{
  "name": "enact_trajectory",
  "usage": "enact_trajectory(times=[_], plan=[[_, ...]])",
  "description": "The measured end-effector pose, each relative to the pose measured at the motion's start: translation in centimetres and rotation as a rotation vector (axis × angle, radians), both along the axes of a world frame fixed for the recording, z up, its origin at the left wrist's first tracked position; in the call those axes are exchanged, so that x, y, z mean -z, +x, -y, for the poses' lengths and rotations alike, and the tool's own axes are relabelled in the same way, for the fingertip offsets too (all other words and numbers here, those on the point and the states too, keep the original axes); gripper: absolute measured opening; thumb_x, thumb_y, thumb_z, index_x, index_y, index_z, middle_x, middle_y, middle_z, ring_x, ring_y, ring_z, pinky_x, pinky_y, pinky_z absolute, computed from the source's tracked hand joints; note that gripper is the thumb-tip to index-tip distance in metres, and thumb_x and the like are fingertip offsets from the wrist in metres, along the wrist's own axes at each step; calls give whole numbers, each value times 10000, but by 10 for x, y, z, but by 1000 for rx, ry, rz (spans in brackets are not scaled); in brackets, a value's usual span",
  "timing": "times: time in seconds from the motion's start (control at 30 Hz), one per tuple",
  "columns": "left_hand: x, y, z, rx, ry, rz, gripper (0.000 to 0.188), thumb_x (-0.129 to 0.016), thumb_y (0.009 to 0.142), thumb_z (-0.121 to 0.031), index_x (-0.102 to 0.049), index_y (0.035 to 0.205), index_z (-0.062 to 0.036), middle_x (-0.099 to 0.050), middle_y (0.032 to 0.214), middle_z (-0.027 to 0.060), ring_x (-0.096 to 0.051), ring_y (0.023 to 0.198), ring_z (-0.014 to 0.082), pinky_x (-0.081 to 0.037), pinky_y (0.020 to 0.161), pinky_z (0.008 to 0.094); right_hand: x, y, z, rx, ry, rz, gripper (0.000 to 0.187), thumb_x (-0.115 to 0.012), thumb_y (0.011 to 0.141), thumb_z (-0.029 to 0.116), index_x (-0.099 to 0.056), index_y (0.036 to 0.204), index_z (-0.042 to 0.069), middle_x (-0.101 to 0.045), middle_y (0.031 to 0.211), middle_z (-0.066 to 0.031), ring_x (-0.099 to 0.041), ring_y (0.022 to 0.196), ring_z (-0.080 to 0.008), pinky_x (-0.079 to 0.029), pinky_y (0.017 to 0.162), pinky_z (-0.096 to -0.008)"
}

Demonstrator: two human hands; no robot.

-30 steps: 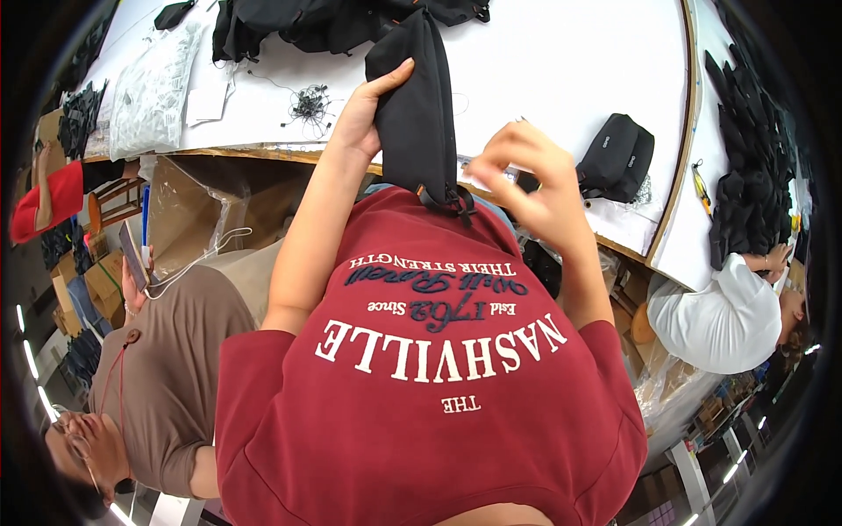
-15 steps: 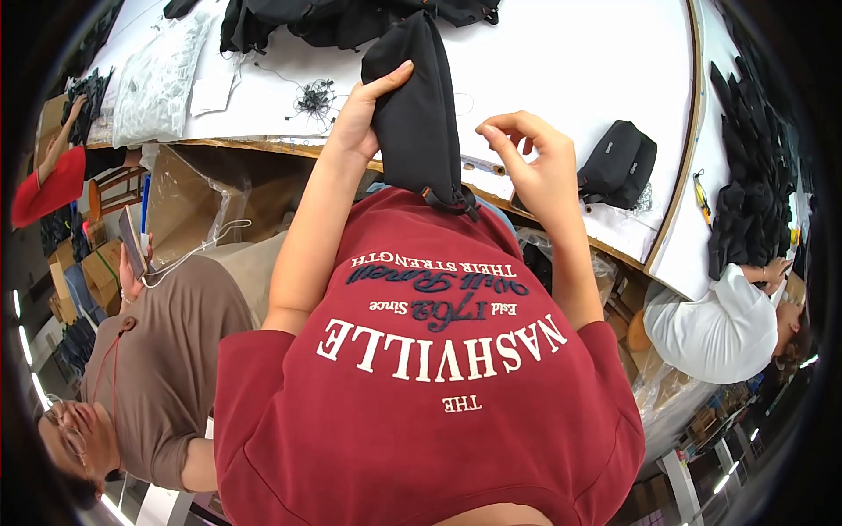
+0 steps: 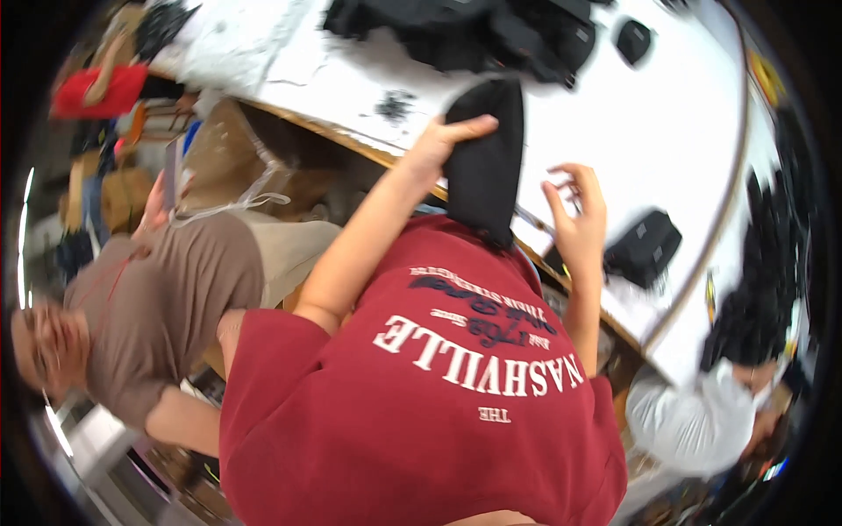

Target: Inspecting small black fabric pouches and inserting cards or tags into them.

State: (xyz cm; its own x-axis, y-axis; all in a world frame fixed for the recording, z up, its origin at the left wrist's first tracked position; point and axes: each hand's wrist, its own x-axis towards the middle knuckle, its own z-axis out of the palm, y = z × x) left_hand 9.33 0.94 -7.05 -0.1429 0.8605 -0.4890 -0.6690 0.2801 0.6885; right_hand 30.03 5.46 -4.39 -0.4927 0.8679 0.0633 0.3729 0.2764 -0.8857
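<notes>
Count: one long black fabric pouch (image 3: 484, 167), upright at the near edge of the white tabletop (image 3: 693, 131). The left hand (image 3: 437, 147) grips its left side, thumb across the face; the pouch hides the other fingers. The right hand (image 3: 581, 210), half-open and empty, is near its right side. Beyond: one black fabric heap (image 3: 474, 35), pieces uncountable; one small black tangle (image 3: 396, 106).

Bright light washes the white tabletop (image 3: 680, 131) almost featureless, while the black pouch (image 3: 485, 162) shows little detail; strip lights (image 3: 27, 230) glow at far left. Motion blur smears the lower shirt lettering (image 3: 493, 330) and surroundings; fisheye curvature bends edges, and blackness swallows the corners.
</notes>
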Motion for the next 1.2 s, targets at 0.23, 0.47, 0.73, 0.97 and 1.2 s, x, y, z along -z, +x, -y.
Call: enact_trajectory(times=[0.23,0.47,0.73,0.97,1.2], plan=[[12,12,-8,-33,46,-163,488,-788,686,-221,-617,1094,-14,-646,1006,83,-586,936,174,-435,873,294,36,-2,-28,-120,-56,-78,132,-539,893,110,-581,855,-9,-569,805,-55,-520,735,-136,-405,655,-252],[15,3,5,-98,-61,-287,512,-806,657,-239,-621,1061,16,-640,981,98,-600,859,171,-476,779,279,30,-51,-27,-122,-160,-191,174,-695,783,89,-603,891,-12,-582,781,-32,-510,745,-101,-411,707,-243],[6,-6,21,-168,22,-7,355,-698,767,-110,-578,1070,28,-645,940,97,-636,818,171,-522,746,288,15,-56,-34,12,-214,-483,234,-492,936,134,-597,783,-9,-580,698,-20,-500,623,-62,-388,577,-195],[0,12,10,-79,55,-145,345,-709,763,-125,-590,1044,35,-648,916,95,-633,802,160,-521,729,271,7,-44,-14,69,37,-211,141,-707,760,146,-624,846,72,-594,717,-1,-511,569,-74,-346,478,-218],[2,17,7,-45,44,-410,317,-741,743,-151,-624,973,34,-658,866,84,-625,784,134,-507,697,246,17,-35,-21,88,66,-190,64,-692,757,106,-653,777,59,-603,718,1,-493,560,-81,-341,476,-215]])
